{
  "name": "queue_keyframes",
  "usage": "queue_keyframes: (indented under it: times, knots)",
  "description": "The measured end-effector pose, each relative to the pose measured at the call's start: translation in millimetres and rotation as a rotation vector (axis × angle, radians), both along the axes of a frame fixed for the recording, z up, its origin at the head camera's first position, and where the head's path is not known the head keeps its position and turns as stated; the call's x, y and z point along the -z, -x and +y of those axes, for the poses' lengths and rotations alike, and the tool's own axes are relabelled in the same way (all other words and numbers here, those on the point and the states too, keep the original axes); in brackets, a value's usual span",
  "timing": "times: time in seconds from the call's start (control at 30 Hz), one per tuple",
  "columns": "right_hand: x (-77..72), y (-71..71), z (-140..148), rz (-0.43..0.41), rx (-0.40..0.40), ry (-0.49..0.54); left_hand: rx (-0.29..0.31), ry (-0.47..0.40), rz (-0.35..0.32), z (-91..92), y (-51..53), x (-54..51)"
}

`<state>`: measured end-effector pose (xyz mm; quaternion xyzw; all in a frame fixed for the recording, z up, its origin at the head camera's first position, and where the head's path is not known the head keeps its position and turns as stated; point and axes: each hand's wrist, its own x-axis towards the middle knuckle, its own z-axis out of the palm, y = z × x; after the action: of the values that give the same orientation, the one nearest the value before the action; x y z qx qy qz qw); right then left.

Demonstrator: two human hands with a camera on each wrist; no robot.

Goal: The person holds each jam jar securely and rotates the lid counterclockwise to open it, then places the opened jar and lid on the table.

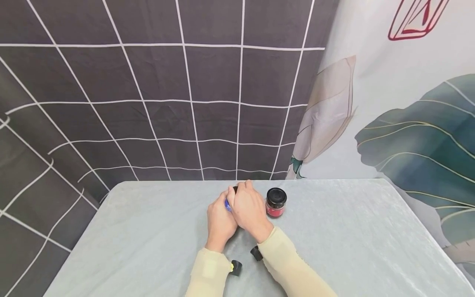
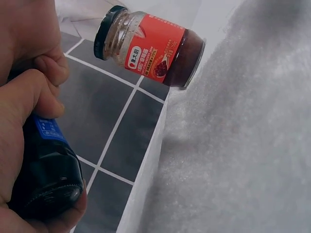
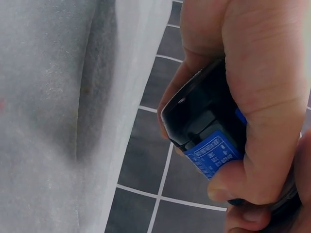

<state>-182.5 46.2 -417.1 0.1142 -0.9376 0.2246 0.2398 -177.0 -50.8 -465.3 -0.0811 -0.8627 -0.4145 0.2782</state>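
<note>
A dark jar with a blue label (image 2: 48, 127) is clasped between both hands. My left hand (image 1: 219, 222) has its fingers and thumb curled round the body; in the right wrist view its thumb (image 3: 226, 182) lies on the label and the jar's rounded base (image 3: 187, 114) sticks out of the grip. Over the opposite end curl the fingers of my right hand (image 1: 250, 206), which hide most of that end. The two hands touch. Just right of them a red-labelled glass jar (image 1: 276, 204) with a black lid stands upright, untouched.
Both hands are above a table with a pale grey cloth (image 1: 148, 235). Behind its far edge hangs a dark curtain with a white grid (image 1: 211, 78), and to the right a white curtain with leaf patterns (image 1: 419, 140). Dark devices are on both wrists.
</note>
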Motion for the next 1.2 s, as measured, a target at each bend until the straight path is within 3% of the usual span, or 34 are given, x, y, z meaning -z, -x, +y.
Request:
queue_keyframes:
  times: [0.33, 0.83, 1.2]
  knots:
    - [1.3, 2.0, -2.8, -0.012, -0.020, 0.028, 0.015, -0.011, 0.015, -4.6, 2.9, -0.4]
    - [1.9, 3.2, -2.5, -0.041, -0.045, 0.041, 0.044, -0.027, -0.053, -8.3, -0.8, -7.1]
    - [4.2, 6.2, 0.8, -0.012, -0.094, 0.011, 0.063, -0.041, -0.048, -9.9, 1.9, -3.9]
